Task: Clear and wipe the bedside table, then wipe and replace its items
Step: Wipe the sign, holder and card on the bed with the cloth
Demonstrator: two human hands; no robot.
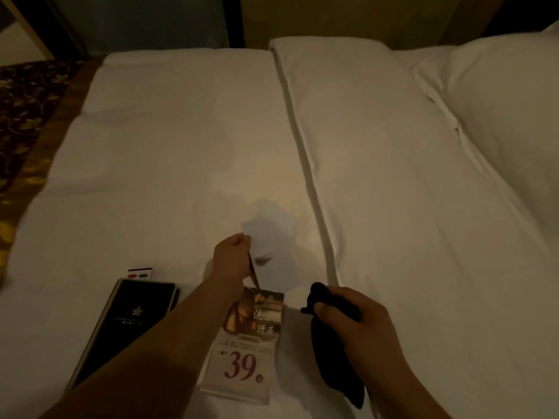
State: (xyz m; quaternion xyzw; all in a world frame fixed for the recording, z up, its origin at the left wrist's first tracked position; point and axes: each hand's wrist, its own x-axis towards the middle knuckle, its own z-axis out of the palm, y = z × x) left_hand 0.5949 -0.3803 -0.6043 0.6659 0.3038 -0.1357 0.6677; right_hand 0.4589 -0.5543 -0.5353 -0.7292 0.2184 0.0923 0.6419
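I look down on a white bed (181,146) where the table's items lie. My left hand (231,258) is curled round a thin dark pencil (253,273) and a white notepad sheet (272,246) with a grey feather mark, held just above the bedding. My right hand (357,328) grips a dark cloth (335,367) that hangs down from the fist. Between my hands lies an advert card (251,343) printed with "39". A black folder (127,325) lies under my left forearm, and a white remote (140,273) with red and green buttons shows behind it.
A white pillow (508,116) lies at the right, and a folded duvet edge (305,164) runs down the middle. A dark patterned bed runner (27,116) crosses the left. The bedside table is out of view.
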